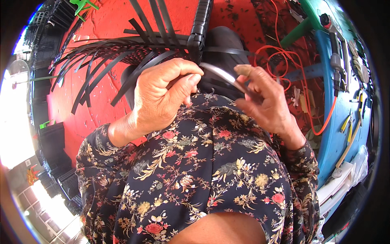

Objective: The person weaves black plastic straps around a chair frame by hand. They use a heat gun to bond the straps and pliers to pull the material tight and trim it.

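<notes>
A thin, flat black plastic strip (221, 72), shiny where light catches it, runs between my two hands in front of my lap. Its one end meets the fingertips of my left hand (160, 91), whose thumb and forefinger are pinched together on it. The other end reaches in among the fingers of my right hand (266, 95). These fingers are bent and smeared by motion, so their grip on the strip is unclear. Just beyond my left hand lies a half-woven black wickerwork piece (134, 51), its loose strips fanning out leftward. A black-wrapped bar (200, 26) rises along its right side.
A red floor covering (101, 93) with dark scraps spreads underneath. On the right stands a blue table (329, 134) carrying a power tool (335, 61) and yellow-handled pliers (347, 126). An orange hose (304, 77) loops beside it. Dark stacked wickerwork (53, 142) stands at left.
</notes>
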Motion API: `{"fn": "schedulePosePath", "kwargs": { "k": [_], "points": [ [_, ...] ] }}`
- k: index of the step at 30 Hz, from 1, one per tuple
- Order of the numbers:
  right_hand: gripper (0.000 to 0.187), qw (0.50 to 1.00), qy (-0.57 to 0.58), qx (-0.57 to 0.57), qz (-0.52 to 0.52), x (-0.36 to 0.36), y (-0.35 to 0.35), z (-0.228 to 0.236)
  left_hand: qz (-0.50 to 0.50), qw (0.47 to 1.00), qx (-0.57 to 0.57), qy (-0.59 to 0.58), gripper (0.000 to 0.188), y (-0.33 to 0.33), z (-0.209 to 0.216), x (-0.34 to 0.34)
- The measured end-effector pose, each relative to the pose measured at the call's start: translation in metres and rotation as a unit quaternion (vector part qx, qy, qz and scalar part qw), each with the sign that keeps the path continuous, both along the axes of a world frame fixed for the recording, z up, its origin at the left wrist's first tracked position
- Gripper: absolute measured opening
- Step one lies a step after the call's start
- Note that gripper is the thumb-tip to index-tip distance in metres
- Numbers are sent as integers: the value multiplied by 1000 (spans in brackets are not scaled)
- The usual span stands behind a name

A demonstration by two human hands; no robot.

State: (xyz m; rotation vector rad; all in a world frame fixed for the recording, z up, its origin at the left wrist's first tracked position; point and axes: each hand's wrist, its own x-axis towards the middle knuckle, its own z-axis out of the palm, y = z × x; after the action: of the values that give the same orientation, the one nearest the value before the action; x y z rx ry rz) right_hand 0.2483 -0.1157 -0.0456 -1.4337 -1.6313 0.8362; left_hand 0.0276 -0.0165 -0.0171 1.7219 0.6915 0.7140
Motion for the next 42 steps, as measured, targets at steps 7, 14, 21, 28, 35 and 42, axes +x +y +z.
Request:
{"fn": "schedulePosePath", "kwargs": {
  "k": [7,14,21,28,35,42],
  "points": [
    [33,986,162,-23,-41,-2,5,-8,-4,999,11,32,9,-6,-8,-5],
    [18,986,153,61,26,-31,27,-5,-9,994,-104,-3,8,-14,3,8],
    [10,945,318,-59,-40,-35,37,-1,24,958,282,56,29,20,4,-1],
    [12,935,338,-57,-92,-45,51,-11,93,918,328,203,33,43,-2,-2],
    [11,936,341,-50,-77,-50,63,-4,42,965,174,191,29,59,13,-6],
    [10,932,353,-6,-83,-56,66,-6,81,973,104,189,17,56,31,8]
  ]
}}
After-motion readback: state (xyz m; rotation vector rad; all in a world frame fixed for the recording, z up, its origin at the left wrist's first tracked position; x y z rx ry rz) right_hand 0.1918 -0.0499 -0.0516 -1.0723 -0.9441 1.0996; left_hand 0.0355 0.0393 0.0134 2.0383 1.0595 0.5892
